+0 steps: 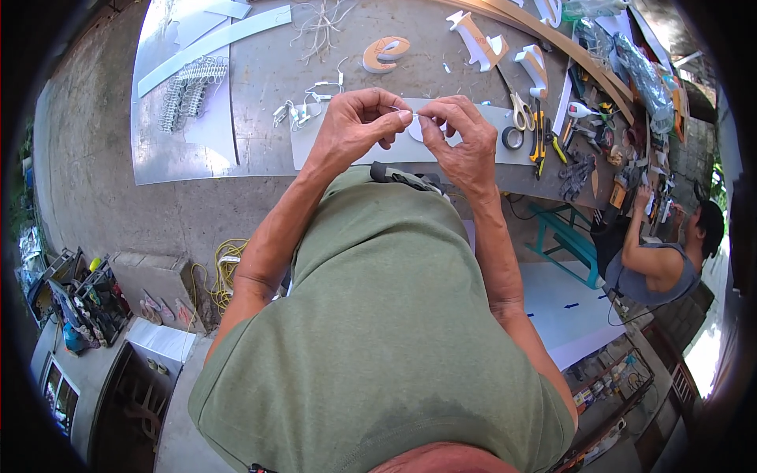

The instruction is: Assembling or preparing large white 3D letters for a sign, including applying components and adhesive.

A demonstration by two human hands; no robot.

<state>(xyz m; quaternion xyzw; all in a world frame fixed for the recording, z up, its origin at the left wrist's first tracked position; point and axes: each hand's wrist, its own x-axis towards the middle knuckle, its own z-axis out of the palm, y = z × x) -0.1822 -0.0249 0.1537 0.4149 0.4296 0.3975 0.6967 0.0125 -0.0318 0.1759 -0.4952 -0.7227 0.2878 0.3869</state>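
Observation:
Over the near edge of the metal table [268,71], my left hand [347,130] and my right hand [465,142] meet almost tip to tip. Each pinches a thin pale wire [415,116] between thumb and fingers; the exact join is too small to make out. Beside my left hand lies a string of small white light modules [298,116] with thin leads. Below both hands is a long white panel [315,146], and a small white rounded piece [422,132] shows partly behind my right fingers.
Scissors [521,114], a black tape roll [512,138] and a yellow-black cutter [538,146] lie right. Orange-faced letter pieces [385,54], loose wires [322,27] and bundled modules [193,91] sit farther off. A co-worker [654,260] is at the right, near a green stool [568,240].

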